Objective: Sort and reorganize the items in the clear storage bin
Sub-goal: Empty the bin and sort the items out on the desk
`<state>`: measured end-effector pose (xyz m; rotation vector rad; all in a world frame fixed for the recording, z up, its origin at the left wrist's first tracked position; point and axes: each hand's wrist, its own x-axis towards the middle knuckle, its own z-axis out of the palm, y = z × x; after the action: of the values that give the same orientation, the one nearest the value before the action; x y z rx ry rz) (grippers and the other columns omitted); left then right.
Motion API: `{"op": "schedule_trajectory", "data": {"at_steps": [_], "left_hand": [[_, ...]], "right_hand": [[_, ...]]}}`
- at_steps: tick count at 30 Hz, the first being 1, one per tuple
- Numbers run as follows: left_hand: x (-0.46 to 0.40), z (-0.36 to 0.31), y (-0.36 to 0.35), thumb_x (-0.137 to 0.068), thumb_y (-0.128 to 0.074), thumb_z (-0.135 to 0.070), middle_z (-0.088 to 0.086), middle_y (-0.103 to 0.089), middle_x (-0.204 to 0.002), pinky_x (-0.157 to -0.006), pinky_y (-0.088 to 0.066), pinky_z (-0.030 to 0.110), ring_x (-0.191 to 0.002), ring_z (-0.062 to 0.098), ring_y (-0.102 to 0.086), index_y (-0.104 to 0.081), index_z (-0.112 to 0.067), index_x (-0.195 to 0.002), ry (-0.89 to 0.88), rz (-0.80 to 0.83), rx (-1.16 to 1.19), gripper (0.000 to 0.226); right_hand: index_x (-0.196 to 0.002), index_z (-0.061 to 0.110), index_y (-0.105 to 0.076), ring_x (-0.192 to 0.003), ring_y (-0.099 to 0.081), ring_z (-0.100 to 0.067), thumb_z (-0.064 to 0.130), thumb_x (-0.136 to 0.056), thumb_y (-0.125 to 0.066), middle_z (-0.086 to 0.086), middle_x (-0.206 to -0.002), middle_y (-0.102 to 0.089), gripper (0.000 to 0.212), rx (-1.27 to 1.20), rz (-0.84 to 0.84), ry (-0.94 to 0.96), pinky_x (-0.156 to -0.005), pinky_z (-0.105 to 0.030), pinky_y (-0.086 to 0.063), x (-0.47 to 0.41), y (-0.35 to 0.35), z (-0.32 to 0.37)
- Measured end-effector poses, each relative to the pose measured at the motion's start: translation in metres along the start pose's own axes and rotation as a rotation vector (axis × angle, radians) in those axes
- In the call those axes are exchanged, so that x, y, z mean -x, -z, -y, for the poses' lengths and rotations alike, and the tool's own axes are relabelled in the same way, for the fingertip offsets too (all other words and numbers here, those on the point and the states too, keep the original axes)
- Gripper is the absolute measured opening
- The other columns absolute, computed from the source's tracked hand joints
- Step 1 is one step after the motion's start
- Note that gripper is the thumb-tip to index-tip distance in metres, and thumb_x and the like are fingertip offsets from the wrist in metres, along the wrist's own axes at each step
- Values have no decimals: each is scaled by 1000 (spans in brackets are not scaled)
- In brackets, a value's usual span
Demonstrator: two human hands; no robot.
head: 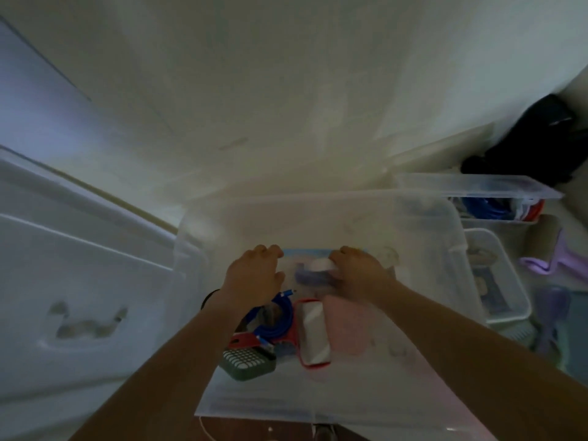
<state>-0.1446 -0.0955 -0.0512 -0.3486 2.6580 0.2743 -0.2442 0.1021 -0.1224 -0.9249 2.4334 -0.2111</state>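
The clear storage bin (pixel 429 218) stands open in the middle of the view, and both my arms reach down into it. My left hand (pixel 254 275) and my right hand (pixel 356 268) each curl their fingers over a top corner of a clear packet (pixel 305 252) with a light-blue edge. A white piece and a purple piece show through it. Nearer me in the bin lie a coiled blue cable (pixel 281 316), a red-rimmed white item (pixel 313 332), a pink cloth (pixel 345 326) and a green gridded item (pixel 248 361). The picture is blurred.
A large clear lid (pixel 79 249) lies to the left. On the right stand a small clear tub (pixel 506 300) and a flat clear container (pixel 477 183) holding another blue cable (pixel 486 208). A black thing (pixel 534 138) and purple items (pixel 547 259) lie beyond.
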Motion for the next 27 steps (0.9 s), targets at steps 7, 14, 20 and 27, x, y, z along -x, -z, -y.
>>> {"op": "schedule_trajectory", "data": {"at_steps": [7,14,20,27], "left_hand": [[1,-1,-12,-98,-53,-37,9,-49,-135,-93,-50,41,-116,28,-55,-38,-21,-142,65,29,113,49],[-8,-19,-6,-100,-52,-40,11,-35,-155,-103,-38,32,-136,28,-42,-27,-20,-154,274,-56,861,63],[25,-33,36,-88,-74,-19,1,-76,-95,-82,-61,37,-83,10,-72,-74,-16,-108,-44,-289,1100,20],[82,-77,103,-87,-74,-11,-7,-76,-88,-78,-59,32,-86,12,-72,-77,-19,-94,-416,-372,972,11]], "right_hand": [[-115,8,-51,-103,-59,-32,29,-86,-64,-13,-111,-59,38,8,-73,-25,-81,-41,-52,-4,-16,9],[-88,12,-58,-81,-55,-28,11,-69,-66,-6,-86,-59,21,-51,-446,129,-58,-39,-47,36,4,18],[-96,10,-57,-68,-49,-16,18,-79,-66,-10,-124,-48,21,-85,-655,226,-52,-27,-46,96,58,29],[-108,26,-56,-76,-49,0,46,-82,-73,17,-91,-55,37,-295,-623,218,-65,-11,-38,170,138,24]]}}
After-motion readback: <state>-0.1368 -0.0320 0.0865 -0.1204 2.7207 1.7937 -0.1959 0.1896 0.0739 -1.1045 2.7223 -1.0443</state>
